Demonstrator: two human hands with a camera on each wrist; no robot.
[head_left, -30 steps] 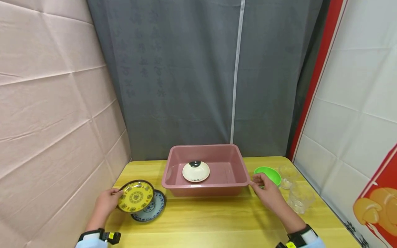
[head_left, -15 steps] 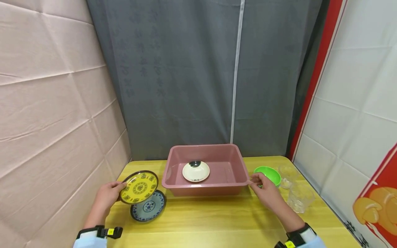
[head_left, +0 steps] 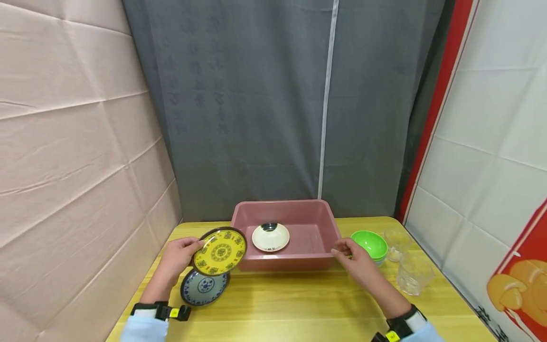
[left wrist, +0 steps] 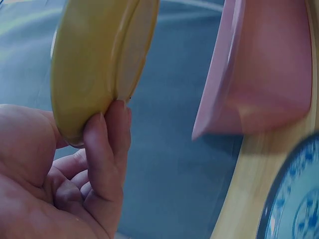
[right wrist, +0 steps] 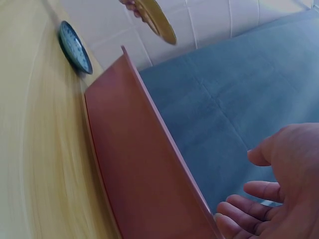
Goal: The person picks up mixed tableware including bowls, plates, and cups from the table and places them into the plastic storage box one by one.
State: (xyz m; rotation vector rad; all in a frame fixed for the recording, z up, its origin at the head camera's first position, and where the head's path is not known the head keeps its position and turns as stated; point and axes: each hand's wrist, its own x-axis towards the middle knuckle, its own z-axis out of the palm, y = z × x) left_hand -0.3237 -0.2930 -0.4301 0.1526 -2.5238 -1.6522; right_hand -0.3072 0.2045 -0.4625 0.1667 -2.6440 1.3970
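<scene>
My left hand (head_left: 177,259) pinches a yellow patterned plate (head_left: 221,251) by its left rim, thumb on the face and fingertips on the underside. The plate is raised and tilted, overlapping the front left corner of the pink basin (head_left: 286,264) in the head view. Below it on the table lies a blue-and-white plate (head_left: 205,288), partly hidden. Inside the basin sits a white dish (head_left: 270,241) with a black patch. My right hand (head_left: 355,261) is by the basin's front right corner; in the right wrist view its loosely bent fingers (right wrist: 244,206) are at the rim, thumb apart, holding nothing.
A green bowl (head_left: 371,243) stands right of the basin, on top of something pale blue. Two clear glasses (head_left: 414,276) stand beyond it near the table's right edge. A grey curtain (head_left: 256,118) hangs behind the table, with cloth walls on both sides.
My left hand has carried the yellow plate up and right, from over the blue-and-white plate to the basin's left corner. My right hand has shifted slightly left at the basin's corner.
</scene>
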